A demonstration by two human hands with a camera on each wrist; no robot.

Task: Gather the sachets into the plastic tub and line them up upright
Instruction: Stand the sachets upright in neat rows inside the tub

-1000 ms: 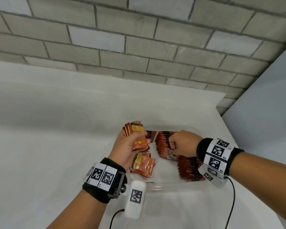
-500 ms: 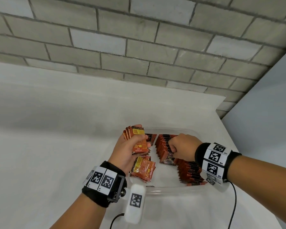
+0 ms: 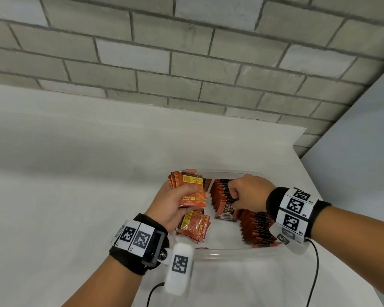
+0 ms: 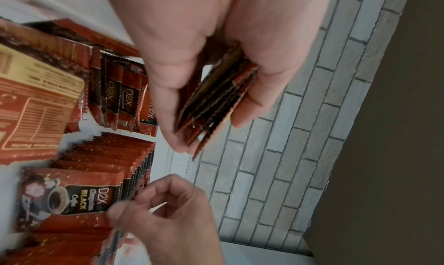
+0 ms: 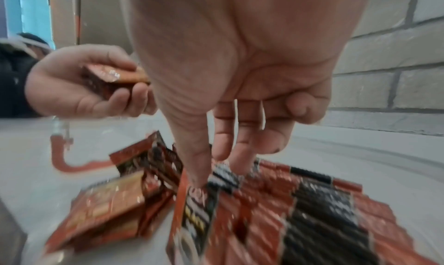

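A clear plastic tub sits on the white table. Red and black coffee sachets stand upright in it in two rows. My left hand holds a stack of sachets above the tub's left end; the same stack shows edge-on in the left wrist view. My right hand pinches the top edge of the front sachet of the far row, thumb in front and fingers behind. A loose pile of sachets lies flat on the tub's floor at the left.
A grey brick wall runs behind the table. The table's right edge is close to the tub, with a pale wall panel beyond it. Cables trail from both wrist units toward me.
My left hand with its stack has drifted slightly right toward the rows. My right hand stays on the front sachet, which now stands a little more upright.
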